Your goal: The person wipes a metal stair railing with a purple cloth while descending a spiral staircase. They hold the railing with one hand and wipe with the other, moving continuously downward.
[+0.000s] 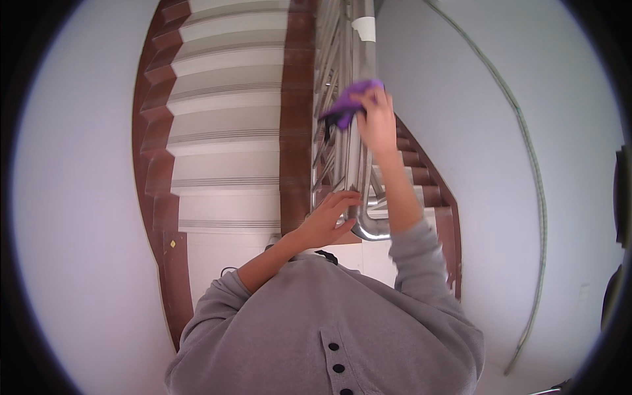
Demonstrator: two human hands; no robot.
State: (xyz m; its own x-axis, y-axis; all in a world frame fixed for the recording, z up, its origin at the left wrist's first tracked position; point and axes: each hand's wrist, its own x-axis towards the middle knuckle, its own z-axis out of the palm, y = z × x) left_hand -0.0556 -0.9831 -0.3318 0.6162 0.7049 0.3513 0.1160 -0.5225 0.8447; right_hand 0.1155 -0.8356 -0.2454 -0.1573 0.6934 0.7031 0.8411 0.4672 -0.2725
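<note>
My right hand point(377, 121) holds a purple cloth point(351, 98) with a black edge against the top of a metal stair handrail point(367, 59). The cloth is bunched under my fingers and hangs over the rail's left side, slightly blurred. Nearer my body, my left hand point(330, 220) rests at the lower end of the railing, fingers spread around a metal post, with nothing else seen in it. Just right of it the handrail bends in a shiny curve point(370, 229). Farther up the rail is a white patch point(364, 28).
Pale stairs point(224, 118) with reddish-brown borders run along the left of the railing. More steps point(414, 175) show at its right. White walls point(79, 197) flank both sides, and a long cable or hose point(535, 168) runs along the right one.
</note>
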